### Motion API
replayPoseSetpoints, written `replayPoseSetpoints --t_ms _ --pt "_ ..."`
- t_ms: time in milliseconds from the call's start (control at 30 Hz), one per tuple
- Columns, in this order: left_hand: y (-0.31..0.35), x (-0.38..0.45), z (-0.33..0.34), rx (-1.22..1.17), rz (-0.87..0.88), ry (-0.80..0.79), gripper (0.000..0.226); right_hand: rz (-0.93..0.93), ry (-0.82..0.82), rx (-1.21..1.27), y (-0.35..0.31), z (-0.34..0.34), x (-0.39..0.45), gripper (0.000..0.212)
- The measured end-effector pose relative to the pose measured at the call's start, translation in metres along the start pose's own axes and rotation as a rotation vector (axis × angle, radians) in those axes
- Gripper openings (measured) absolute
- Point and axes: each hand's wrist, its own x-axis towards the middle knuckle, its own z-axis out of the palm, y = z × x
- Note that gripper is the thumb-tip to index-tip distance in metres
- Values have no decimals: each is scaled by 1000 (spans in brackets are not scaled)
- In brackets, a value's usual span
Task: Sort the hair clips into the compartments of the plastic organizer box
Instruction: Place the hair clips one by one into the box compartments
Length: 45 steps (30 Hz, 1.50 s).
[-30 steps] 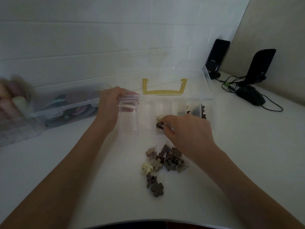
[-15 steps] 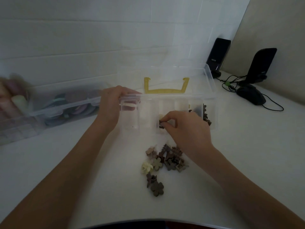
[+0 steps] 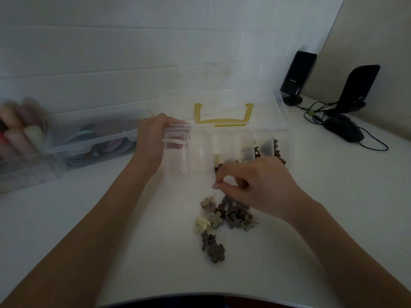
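The left hand [image 3: 153,138] is curled around the left end of the clear organizer box [image 3: 222,152], thumb over its near rim. The right hand [image 3: 260,185] is held just above the loose hair clips [image 3: 224,216], fingertips [image 3: 216,185] pinched together; whether a clip is held cannot be told. The box's long axis runs left to right, with its lid opened away and a yellow handle [image 3: 223,116] shown behind. Five compartments can be counted; dark clips are seen in the right ones. About a dozen clips are heaped on the white table [image 3: 89,218], partly hidden by the hand. Two black speakers [image 3: 298,76] stand far right.
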Motion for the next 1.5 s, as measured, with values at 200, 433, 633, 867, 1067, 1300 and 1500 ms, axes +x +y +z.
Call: replayPoseSetpoints --t_ms 200,433,633,867,1067,1300,1500 --pt "0 1 -3 3 -21 9 32 162 -349 -126 4 -12 -1 29" --pt "-1 4 -6 -6 -26 19 32 168 -264 54 6 -1 0 36" --pt "2 9 -19 -60 -79 -7 43 349 152 472 4 -3 0 7" --pt "3 10 -24 -84 -88 -42 46 461 215 782 4 -4 2 13" --pt "3 10 -24 -68 -88 -24 44 502 235 791 5 -1 4 26" --pt "4 10 -24 -66 -99 -19 40 477 229 716 10 1 2 24" --pt "5 8 -23 -70 -103 -21 46 488 178 707 8 2 2 22"
